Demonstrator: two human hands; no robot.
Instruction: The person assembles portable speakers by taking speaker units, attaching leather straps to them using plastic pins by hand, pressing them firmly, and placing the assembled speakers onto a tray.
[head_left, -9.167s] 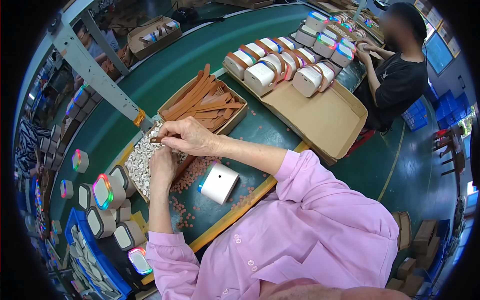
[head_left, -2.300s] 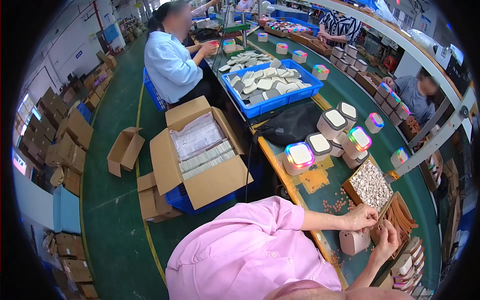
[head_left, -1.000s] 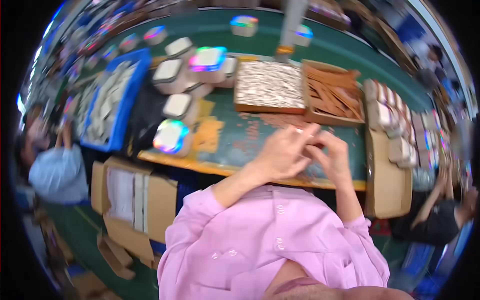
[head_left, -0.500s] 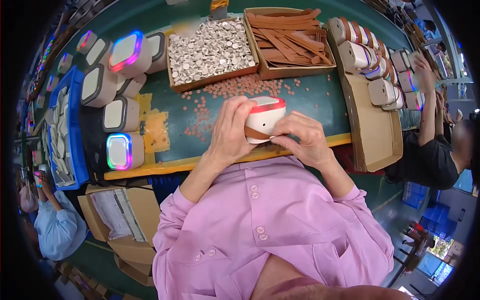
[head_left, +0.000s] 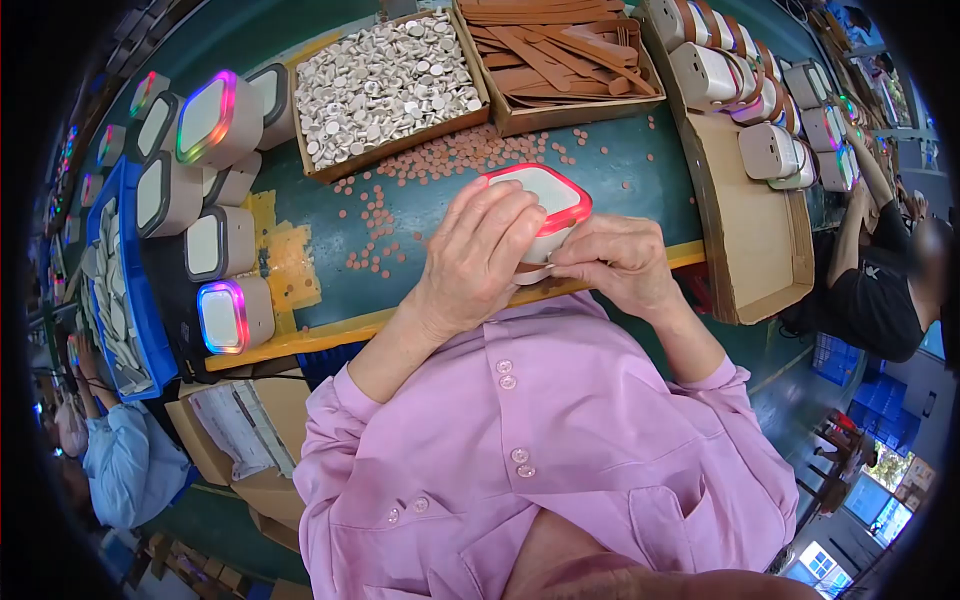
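Close in front of my body is a white box-shaped speaker with a red glowing rim around its pale top face. My left hand wraps around its left side, fingers over the top edge. A brown strap runs low across the side facing me, mostly covered by my hands. At the speaker's lower right, my right hand pinches with thumb and forefinger where the strap's end lies. Whether a small cap is also between those fingertips cannot be seen.
Beyond lie a box of white round caps, a box of brown straps and scattered brown discs. Lit speakers stand left by a blue bin. A cardboard tray with strapped speakers is right, near another person.
The speaker has tilted so its glowing top faces me more, and its side shows less. My left fingers have moved further over the top. The camera view has shifted slightly.
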